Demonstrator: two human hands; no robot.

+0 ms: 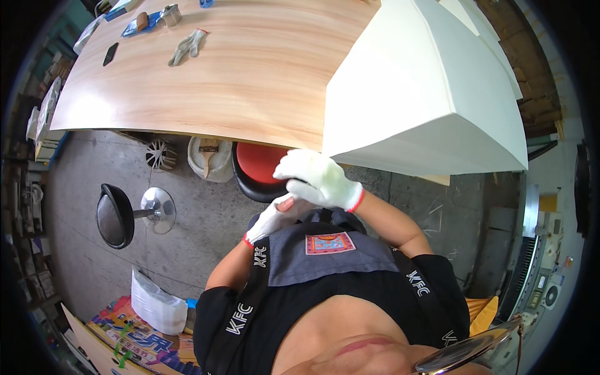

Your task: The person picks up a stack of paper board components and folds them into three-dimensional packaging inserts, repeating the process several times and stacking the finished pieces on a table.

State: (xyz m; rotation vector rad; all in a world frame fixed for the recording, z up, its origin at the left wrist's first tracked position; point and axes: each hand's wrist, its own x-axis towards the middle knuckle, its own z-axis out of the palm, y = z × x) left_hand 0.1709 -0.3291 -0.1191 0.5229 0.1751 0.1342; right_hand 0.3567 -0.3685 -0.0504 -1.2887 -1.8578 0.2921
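Gloves (334, 187), white and red-edged, cover both hands at the clock's centre, before the grey apron (287, 265), close enough to the body, I judge, for the hands to meet comfortably; the right hand (317, 177) lies over the left hand (274, 220), its fingers pressed together, its thumb set apart below; the left fingers are mostly hidden, so I cannot tell whether they pinch anything; bare skin (285, 204) shows beside them; at ten o'clock a red-topped stool (259, 164) sits partly under the table (250, 81), probably to save floor; past it, nearer nine, a round white container (219, 171) bears a wooden-handled brush (207, 161), perhaps laid there for handiness; its contents I cannot tell; toward eleven, loose gloves (187, 47) lie on the table, a metal mug (170, 16) beyond, its inside too small to read.
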